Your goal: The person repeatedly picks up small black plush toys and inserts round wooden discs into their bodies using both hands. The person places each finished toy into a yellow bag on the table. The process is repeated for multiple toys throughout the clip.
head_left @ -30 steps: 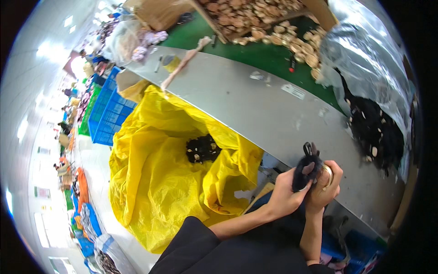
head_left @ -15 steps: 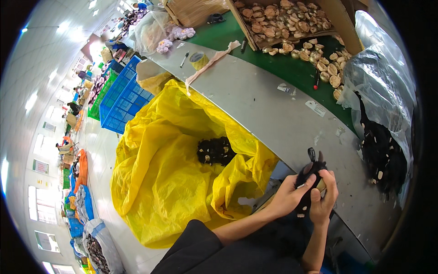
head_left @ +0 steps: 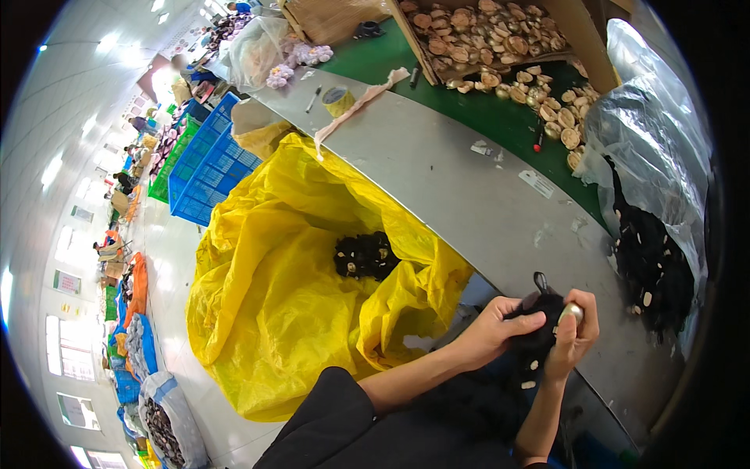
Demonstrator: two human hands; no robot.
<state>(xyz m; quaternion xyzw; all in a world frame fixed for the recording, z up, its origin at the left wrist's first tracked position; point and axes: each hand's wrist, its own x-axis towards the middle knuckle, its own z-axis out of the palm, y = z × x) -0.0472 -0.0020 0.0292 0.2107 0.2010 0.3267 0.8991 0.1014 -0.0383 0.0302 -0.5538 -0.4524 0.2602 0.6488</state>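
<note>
My left hand (head_left: 496, 327) is closed on a black furry plush piece (head_left: 539, 322) with a small black loop on top. Against its right side, my right hand (head_left: 574, 336) pinches a shiny gold rounded shell (head_left: 573, 312) between thumb and fingers. Small pale bits show on the dark material below the hands. Both hands are over the near edge of the grey table (head_left: 469, 203). More black furry pieces (head_left: 655, 262) with pale tabs lie to the right, beside a clear plastic bag (head_left: 644, 129).
A yellow sack (head_left: 258, 313) gapes left of the table, with black pieces (head_left: 366, 255) inside. Similar gold shells (head_left: 500, 35) fill a cardboard box and spill onto a green mat (head_left: 461, 117). Tape (head_left: 338, 102), a red-tipped marker (head_left: 538, 139) and blue crates (head_left: 215, 168) are farther off.
Both hands have shifted slightly, the right one moving to the right. The gold shell now shows at its fingertips, beside the plush piece rather than mostly covered.
</note>
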